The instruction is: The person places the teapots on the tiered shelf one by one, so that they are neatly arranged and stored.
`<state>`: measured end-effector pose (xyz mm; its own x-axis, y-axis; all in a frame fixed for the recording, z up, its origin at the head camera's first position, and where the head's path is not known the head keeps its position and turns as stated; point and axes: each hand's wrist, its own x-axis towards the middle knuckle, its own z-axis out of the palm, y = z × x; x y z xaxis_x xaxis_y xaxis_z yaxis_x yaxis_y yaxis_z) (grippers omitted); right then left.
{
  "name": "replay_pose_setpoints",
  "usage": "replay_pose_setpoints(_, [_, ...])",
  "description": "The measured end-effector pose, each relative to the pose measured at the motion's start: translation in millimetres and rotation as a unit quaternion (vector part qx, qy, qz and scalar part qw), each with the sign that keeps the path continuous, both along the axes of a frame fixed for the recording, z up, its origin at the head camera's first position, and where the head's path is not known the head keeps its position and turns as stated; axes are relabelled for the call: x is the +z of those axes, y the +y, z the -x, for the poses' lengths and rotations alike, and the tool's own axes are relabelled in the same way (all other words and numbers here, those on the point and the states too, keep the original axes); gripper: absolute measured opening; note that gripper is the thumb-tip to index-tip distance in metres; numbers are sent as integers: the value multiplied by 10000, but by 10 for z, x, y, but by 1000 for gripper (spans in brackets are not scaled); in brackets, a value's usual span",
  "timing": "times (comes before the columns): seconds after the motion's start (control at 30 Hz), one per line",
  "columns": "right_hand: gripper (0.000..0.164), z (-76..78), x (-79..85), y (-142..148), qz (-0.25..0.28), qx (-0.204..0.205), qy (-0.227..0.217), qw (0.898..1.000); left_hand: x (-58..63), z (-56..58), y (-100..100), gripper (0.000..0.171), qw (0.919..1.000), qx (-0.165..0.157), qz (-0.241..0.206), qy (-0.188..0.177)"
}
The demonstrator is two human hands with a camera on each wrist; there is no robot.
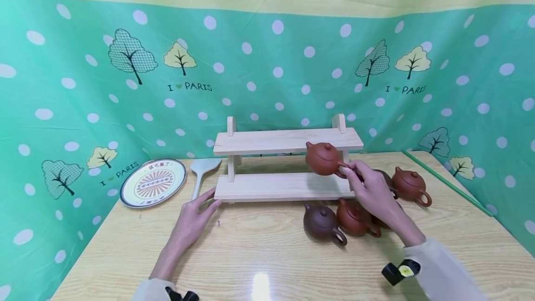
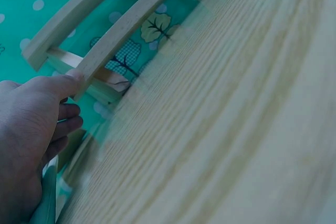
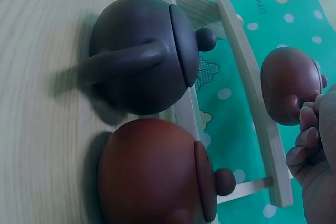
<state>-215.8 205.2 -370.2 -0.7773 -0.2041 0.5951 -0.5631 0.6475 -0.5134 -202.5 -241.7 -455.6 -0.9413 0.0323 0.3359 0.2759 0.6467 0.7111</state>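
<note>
By its handle, my right hand (image 1: 373,192) holds a reddish-brown clay teapot (image 1: 323,158) in the air, in front of the upper board of a two-tier wooden shelf (image 1: 267,187). The right wrist view shows the same teapot (image 3: 289,85) with curled fingers at its handle. My left hand (image 1: 194,217) grips the left end of the lower board; in the left wrist view the thumb lies on the board (image 2: 126,35) and the fingers curl below. A dark brown teapot (image 1: 321,223) and a reddish one (image 1: 353,217) stand before the shelf's right half.
More teapots stand right of the shelf, including a reddish one (image 1: 411,186); others are partly hidden behind my right hand. A patterned plate (image 1: 181,189) and a pale spatula (image 1: 204,166) lie at the left. A green stick (image 1: 449,182) lies along the right edge.
</note>
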Motion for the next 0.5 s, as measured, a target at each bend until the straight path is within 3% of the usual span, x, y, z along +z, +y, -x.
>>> replay_pose_setpoints(0.13, [5, 35, 21, -49, 75, 77, -173, 9998, -1, -1, -1, 53, 10000, -13, -12, -64])
replay_pose_setpoints(0.5, [6, 124, 36, -205, 354, 314, -127, 9988, -2, -16, 9, 54, 9999, -7, -40, -146])
